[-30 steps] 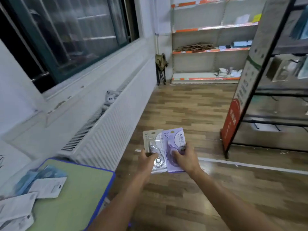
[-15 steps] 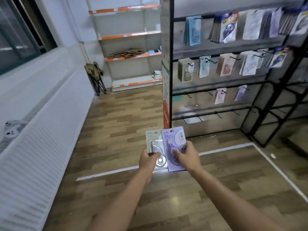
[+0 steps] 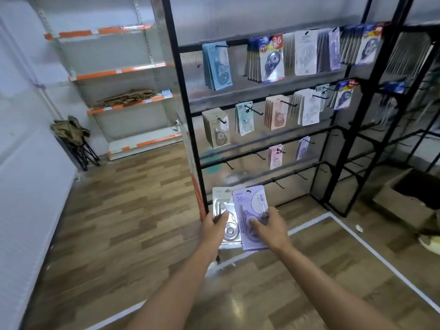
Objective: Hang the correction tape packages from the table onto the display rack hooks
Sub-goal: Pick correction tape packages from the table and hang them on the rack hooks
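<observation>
Both arms are stretched out in front of the black metal display rack [image 3: 262, 148], each holding one package. The left hand [image 3: 214, 228] has its thumb and fingers curled around the left edge of a clear-and-grey blister-pack correction tape package [image 3: 223, 206]. The right hand [image 3: 270, 228] pinches a lilac card correction tape package with "36" printed on it [image 3: 248, 203], which overlaps the grey one's right side. Both packages are upright, low down by the rack's bare bottom hooks [image 3: 277, 183]. Higher rows already carry blue, beige, pink and purple packs. Wooden plank floor [image 3: 133, 210] underneath, orange-trimmed white shelves [image 3: 123, 70] back left.
</observation>
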